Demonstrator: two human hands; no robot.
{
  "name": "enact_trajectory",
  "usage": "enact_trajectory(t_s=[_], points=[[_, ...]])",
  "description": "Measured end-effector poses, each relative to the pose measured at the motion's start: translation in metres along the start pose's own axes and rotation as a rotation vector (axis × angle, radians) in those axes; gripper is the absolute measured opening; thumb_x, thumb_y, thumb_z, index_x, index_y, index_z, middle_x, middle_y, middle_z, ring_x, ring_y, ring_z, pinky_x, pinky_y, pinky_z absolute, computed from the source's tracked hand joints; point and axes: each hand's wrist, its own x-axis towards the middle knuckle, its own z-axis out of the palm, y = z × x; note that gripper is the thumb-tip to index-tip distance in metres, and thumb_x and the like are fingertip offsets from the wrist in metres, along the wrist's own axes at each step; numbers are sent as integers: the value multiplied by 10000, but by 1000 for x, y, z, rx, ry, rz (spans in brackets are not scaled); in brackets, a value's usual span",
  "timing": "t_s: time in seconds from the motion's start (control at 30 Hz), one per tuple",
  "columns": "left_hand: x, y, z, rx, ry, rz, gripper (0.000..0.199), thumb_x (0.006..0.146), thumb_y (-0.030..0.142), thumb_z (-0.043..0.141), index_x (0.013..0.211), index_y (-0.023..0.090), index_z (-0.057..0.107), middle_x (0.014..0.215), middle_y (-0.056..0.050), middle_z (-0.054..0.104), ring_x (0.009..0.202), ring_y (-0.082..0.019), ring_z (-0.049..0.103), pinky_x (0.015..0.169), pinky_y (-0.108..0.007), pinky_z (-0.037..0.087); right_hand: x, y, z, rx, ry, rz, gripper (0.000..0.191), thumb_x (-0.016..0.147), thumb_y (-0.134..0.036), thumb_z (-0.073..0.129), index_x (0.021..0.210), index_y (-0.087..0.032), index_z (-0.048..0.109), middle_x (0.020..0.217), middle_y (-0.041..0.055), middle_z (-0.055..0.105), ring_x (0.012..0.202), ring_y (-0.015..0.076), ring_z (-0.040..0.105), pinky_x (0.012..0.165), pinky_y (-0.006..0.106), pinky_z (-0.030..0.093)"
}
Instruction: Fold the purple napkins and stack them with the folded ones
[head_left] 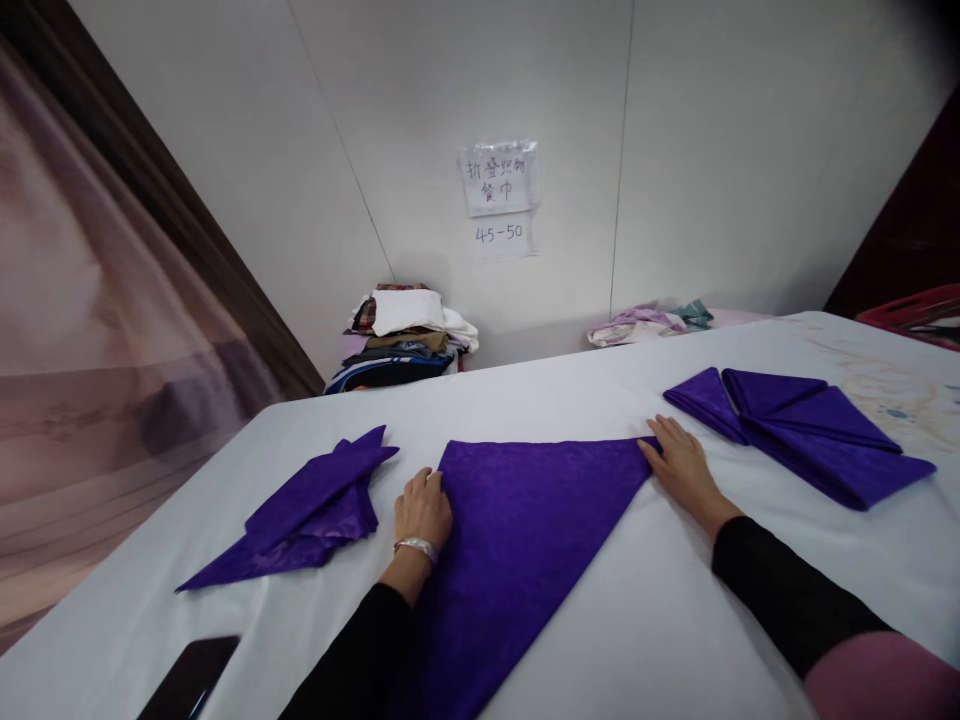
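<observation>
A purple cloth napkin point(525, 540) is spread in a triangle on the table, its straight edge at the far side and its lower part running out of view. My left hand point(424, 510), with a bracelet at the wrist, has its fingers curled at the napkin's left edge, just below the far left corner. At the far right corner, my right hand point(679, 465) holds the tip between thumb and fingers. A loosely bunched purple napkin point(307, 505) lies to the left of my left hand. Several folded purple napkins point(802, 425) lie beyond my right hand.
The table point(645, 620) wears a white cloth. A dark phone point(191, 680) lies at the near left. Behind the far edge are a stack of folded clothes point(409, 340) and more fabric point(645, 322). A paper sign point(499, 190) hangs on the wall; a curtain point(97, 330) drapes at left.
</observation>
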Motion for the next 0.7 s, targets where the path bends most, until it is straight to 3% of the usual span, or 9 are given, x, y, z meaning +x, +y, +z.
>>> enact_trajectory(t_s=[0.13, 0.23, 0.37, 0.5, 0.7], points=[[-25, 19, 0, -3, 60, 246, 353, 849, 258, 433, 1174, 164, 531, 1373, -117, 415, 1295, -260, 309, 1044, -457, 267, -7, -28, -17, 172, -31, -238, 454, 909, -419, 330, 1265, -171, 465, 1357, 109, 439, 1307, 239, 289, 1056, 471, 225], [-44, 33, 4, -56, -15, 384, 435, 856, 393, 435, 1231, 181, 494, 1419, -100, 355, 1327, -260, 250, 1063, -486, 231, -21, -62, -31, 284, -244, -428, 480, 909, -442, 346, 1340, -233, 382, 1408, 62, 374, 1324, 212, 256, 1076, 462, 192], [-54, 40, 11, -94, -119, 391, 513, 875, 449, 370, 1316, 189, 401, 1434, -86, 328, 1332, -249, 240, 1058, -501, 239, -37, -96, -41, 339, -568, -603, 567, 885, -518, 361, 1387, -262, 296, 1454, 42, 282, 1349, 214, 178, 1094, 457, 118], [-52, 38, 15, -95, -123, 385, 530, 879, 468, 342, 1332, 195, 382, 1442, -80, 310, 1338, -244, 223, 1067, -496, 218, -37, -97, -36, 295, -708, -580, 604, 868, -582, 326, 1381, -264, 310, 1470, 55, 229, 1358, 231, 131, 1090, 472, 72], [-51, 38, 17, -102, -109, 381, 537, 868, 471, 362, 1320, 185, 406, 1432, -91, 327, 1336, -253, 228, 1068, -502, 211, -18, -66, -24, 175, -630, -438, 614, 862, -610, 287, 1373, -272, 327, 1476, 66, 209, 1358, 238, 122, 1081, 474, 77]])
